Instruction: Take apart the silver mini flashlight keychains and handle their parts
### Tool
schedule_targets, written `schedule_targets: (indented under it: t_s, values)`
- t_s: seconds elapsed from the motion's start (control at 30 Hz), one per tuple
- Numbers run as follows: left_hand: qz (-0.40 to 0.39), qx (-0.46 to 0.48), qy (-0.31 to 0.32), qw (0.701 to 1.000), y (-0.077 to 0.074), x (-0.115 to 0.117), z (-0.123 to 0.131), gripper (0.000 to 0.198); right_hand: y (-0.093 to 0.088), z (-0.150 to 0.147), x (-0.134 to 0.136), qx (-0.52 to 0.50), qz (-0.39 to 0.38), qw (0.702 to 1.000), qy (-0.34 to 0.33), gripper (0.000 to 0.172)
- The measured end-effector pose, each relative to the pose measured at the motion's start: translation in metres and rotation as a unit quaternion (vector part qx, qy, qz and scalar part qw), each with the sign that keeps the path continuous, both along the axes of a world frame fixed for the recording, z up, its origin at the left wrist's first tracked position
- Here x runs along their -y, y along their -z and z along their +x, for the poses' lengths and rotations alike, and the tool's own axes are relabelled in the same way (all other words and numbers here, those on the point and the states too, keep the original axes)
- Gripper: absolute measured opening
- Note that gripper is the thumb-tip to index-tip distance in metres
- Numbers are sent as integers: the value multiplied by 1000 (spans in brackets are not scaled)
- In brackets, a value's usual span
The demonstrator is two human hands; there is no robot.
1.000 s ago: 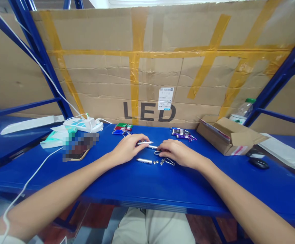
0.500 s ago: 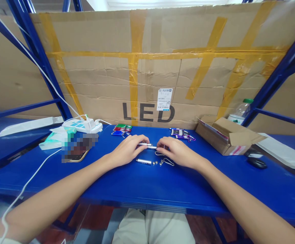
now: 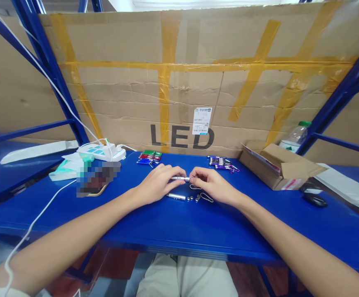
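apparently, the left fingers [image 3: 177, 170] and right fingers [image 3: 196, 173] pinch one silver tube [image 3: 179, 178] narrowly; a slipping grip could scatter the near discs [image 3: 188, 198].

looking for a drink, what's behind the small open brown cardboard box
A clear plastic bottle with a green cap, and the tall taped cardboard; the box hides the bottle's base and anything lower.

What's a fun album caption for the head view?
Left hand grips a silver tube, right hand at its tip.
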State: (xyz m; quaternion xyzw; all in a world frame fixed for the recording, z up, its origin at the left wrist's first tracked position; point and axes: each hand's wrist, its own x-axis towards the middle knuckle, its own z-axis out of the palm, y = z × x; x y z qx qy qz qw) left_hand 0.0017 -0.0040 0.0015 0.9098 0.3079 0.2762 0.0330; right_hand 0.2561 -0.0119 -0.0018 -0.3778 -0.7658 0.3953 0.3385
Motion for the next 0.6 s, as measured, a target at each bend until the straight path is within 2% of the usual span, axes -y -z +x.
schedule_targets:
  t_s: [0.2,0.37,0.6]
  values:
    - [8,-12,2,1000,0,-2,0,31,-8,-1,3,-22,2,1000,5,32]
    - [-23,-10,6,1000,-2,-3,0,39,-9,-2,3,-26,-7,1000,14,35]
    - [-52,-20,8,998,-3,-3,1,41,-7,-1,2,-1,24,1000,11,31]
